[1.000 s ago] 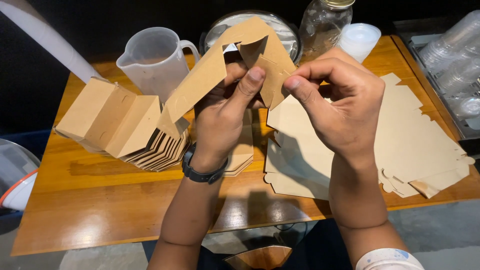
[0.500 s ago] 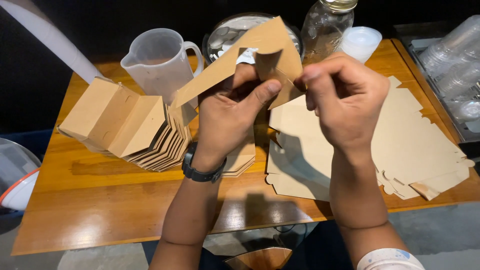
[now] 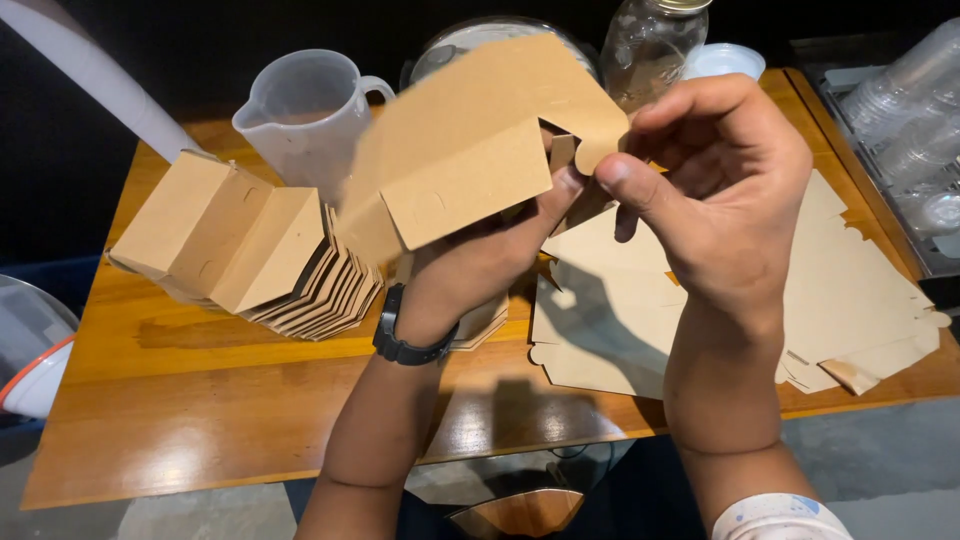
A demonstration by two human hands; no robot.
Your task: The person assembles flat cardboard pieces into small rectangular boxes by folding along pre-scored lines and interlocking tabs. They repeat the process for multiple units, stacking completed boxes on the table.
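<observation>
At the far left edge sits a clear domed lid with an orange rim (image 3: 25, 350). On the wooden worktop (image 3: 200, 420) a nested stack of folded kraft boxes (image 3: 245, 245) lies fanned on its side, so each finished piece slots into the last. Behind it stands a translucent measuring jug (image 3: 305, 115). Above the middle, the left hand (image 3: 480, 260), with a black wristwatch (image 3: 405, 335), is closed on a half-folded kraft cardboard box blank (image 3: 470, 160), held up off the worktop and tilted, thumb pressing a flap. The right hand (image 3: 720, 190) pinches the blank's corner tab, fingers together on it. Below lie flat unfolded blanks (image 3: 860, 290); a glass jar (image 3: 650, 45) and stacked clear plastic cups (image 3: 915, 100) stand behind.
</observation>
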